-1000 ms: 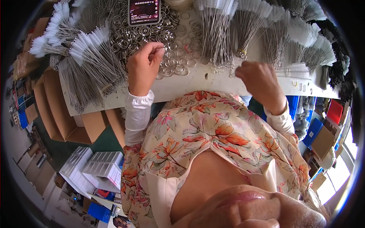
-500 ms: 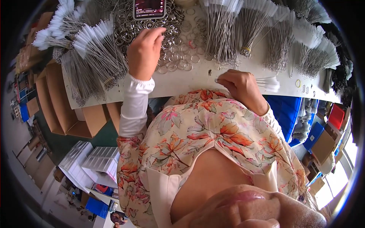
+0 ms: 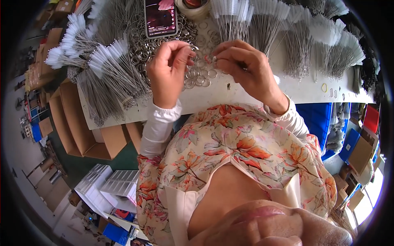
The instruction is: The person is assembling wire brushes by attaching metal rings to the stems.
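Over the desk [image 3: 301,93], near its front edge, the left hand [image 3: 167,74] pinches a metal ring [image 3: 195,47] between narrowed thumb and forefinger, probably by one side so its free rim faces the right hand [image 3: 251,67]. Those right fingers are narrow too, seemingly holding a wire brush [image 3: 277,79] by its end, since a tiny loop shows at the tips and white bristles beyond the wrist. Loose rings [image 3: 201,76] lie between the hands, and brush bundles [image 3: 113,76] fill the left corner, handles toward the front edge, presumably for easy reach.
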The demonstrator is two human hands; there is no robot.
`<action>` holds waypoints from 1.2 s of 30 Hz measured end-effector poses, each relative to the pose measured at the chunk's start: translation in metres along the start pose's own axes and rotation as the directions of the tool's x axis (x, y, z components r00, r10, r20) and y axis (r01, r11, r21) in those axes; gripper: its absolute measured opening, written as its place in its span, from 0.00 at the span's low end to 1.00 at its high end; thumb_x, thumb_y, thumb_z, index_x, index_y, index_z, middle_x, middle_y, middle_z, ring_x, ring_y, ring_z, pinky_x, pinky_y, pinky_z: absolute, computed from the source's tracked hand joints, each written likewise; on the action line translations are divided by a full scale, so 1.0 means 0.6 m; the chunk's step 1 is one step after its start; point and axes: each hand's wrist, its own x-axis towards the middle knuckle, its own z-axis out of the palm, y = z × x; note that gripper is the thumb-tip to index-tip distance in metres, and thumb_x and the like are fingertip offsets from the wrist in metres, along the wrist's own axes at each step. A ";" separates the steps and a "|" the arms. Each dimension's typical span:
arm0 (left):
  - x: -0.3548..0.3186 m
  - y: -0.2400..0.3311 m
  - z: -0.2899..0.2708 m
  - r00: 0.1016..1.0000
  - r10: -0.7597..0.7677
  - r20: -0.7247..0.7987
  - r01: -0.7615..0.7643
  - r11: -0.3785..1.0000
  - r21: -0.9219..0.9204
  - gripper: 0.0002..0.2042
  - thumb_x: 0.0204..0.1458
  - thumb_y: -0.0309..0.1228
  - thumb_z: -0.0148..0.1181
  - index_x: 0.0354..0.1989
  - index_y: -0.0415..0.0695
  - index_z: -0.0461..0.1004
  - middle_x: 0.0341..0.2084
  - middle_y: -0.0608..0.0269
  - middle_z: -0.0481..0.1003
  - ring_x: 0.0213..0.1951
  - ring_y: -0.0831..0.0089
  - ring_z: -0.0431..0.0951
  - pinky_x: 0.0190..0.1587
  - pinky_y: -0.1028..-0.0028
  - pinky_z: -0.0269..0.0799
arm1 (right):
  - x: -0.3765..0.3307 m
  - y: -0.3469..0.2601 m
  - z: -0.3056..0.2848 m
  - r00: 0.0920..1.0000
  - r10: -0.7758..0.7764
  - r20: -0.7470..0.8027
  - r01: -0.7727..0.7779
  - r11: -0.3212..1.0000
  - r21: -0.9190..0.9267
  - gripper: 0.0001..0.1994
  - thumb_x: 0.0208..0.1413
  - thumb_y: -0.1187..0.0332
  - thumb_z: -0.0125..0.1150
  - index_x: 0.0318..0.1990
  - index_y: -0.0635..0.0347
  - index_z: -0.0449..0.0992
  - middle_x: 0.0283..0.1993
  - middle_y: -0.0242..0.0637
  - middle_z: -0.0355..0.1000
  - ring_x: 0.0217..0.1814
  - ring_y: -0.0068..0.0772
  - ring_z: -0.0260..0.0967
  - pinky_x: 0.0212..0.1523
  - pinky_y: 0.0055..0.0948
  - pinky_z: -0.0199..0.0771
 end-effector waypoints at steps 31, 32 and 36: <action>-0.022 0.024 -0.040 0.877 -0.053 0.477 0.341 0.769 -0.542 0.10 0.52 0.18 0.55 0.43 0.34 0.72 0.36 0.55 0.76 0.34 0.77 0.77 0.39 0.79 0.77 | -0.012 -0.006 0.027 0.775 -0.625 0.093 0.608 0.696 -0.381 0.13 0.31 0.75 0.61 0.32 0.59 0.78 0.37 0.28 0.72 0.26 0.27 0.71 0.23 0.23 0.72; -0.022 0.030 -0.045 0.874 -0.058 0.482 0.349 0.765 -0.541 0.10 0.52 0.18 0.55 0.43 0.34 0.72 0.36 0.55 0.76 0.34 0.77 0.77 0.39 0.79 0.77 | -0.013 -0.003 0.030 0.764 -0.635 0.115 0.623 0.679 -0.389 0.14 0.32 0.75 0.62 0.32 0.59 0.78 0.36 0.29 0.72 0.26 0.28 0.70 0.23 0.23 0.72; -0.027 0.037 -0.037 0.960 0.027 0.278 0.031 0.979 -0.203 0.13 0.45 0.13 0.56 0.42 0.30 0.73 0.38 0.54 0.76 0.34 0.74 0.79 0.38 0.79 0.77 | 0.004 -0.007 0.025 0.826 -0.547 0.134 0.563 0.788 -0.249 0.09 0.40 0.75 0.63 0.33 0.60 0.79 0.36 0.30 0.72 0.24 0.24 0.68 0.23 0.21 0.69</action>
